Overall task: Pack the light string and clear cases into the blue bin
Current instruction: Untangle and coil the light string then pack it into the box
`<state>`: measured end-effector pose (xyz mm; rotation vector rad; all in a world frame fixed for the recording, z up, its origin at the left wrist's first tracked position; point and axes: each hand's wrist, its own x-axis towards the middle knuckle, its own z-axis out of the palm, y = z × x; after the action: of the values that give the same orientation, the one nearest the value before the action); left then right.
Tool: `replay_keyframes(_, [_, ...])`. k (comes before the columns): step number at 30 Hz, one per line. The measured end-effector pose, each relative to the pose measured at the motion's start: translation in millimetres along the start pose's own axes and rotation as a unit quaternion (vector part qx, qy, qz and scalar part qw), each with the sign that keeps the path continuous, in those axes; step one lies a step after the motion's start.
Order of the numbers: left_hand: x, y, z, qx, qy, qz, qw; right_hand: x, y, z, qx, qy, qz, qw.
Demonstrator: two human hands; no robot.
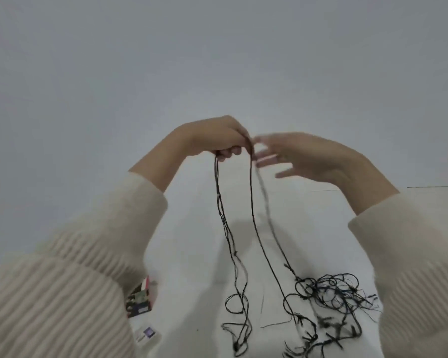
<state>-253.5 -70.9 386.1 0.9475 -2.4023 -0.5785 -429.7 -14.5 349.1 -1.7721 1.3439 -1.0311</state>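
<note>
Nearest the camera, two cream ribbed sleeves (pixel 57 293) frame the white table (pixel 192 254). On it, at the near right, most of the light string (pixel 318 289) lies in a loose black tangle, with smaller loops near the middle. Some printed packets (pixel 139 298) show at the near left, half hidden by a sleeve; whether they are the clear cases cannot be told. Several strands rise from the table to the left hand (pixel 214 139), whose curled fingers grip them in a bunch. Just right of it, the blurred right hand (pixel 303 158) has straight, slightly spread fingers beside one strand. Beyond is a plain grey wall. The step appears to be gathering the string into loops; next calls for drawing more slack up without tightening the tangle. The blue bin is out of view
</note>
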Motion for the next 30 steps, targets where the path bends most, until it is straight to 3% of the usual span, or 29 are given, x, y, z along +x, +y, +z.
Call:
replay_keyframes(2, [10, 16, 1, 0.109, 0.019, 0.012, 0.994, 8, -14, 2, 0.154, -0.010, -0.006, 0.988])
replay_keyframes(5, [12, 9, 1, 0.089, 0.059, 0.008, 0.994, 13, -22, -2, 0.082, 0.029, 0.023, 0.996])
replay_keyframes(7, [2, -16, 4, 0.005, -0.006, -0.032, 0.999, 13, -16, -12, 0.022, 0.079, 0.025, 0.996])
replay_keyframes(9, [-11, -47, 9, -0.025, -0.095, -0.074, 0.992, 11, -4, -23, 0.038, 0.155, 0.010, 0.987])
replay_keyframes(11, [-20, -70, 6, -0.076, -0.107, -0.093, 0.987, 10, 12, -32, 0.046, 0.209, 0.002, 0.977])
replay_keyframes(13, [-20, -77, -5, -0.196, -0.032, -0.082, 0.977, 9, 23, -32, -0.028, 0.163, 0.019, 0.986])
replay_keyframes(15, [-17, -66, -15, -0.216, -0.007, -0.054, 0.975, 8, 21, -20, -0.114, 0.051, 0.030, 0.992])
replay_keyframes(20, [-5, -19, -9, -0.132, -0.024, -0.001, 0.991, 29, -12, 13, 0.019, -0.072, -0.028, 0.997])
replay_keyframes(22, [-5, -20, -12, -0.139, 0.022, -0.006, 0.990, 35, -24, 13, 0.053, -0.040, -0.009, 0.998])
replay_keyframes(25, [-11, -35, -11, -0.250, 0.051, -0.003, 0.967, 40, -35, 2, 0.070, 0.012, -0.005, 0.997])
replay_keyframes(27, [-18, -51, 11, -0.308, 0.039, 0.007, 0.950, 43, -38, -3, 0.133, 0.022, -0.031, 0.990])
replay_keyframes(30, [-36, -92, 68, -0.269, -0.034, -0.048, 0.961, 48, -39, -3, 0.210, 0.060, -0.068, 0.974])
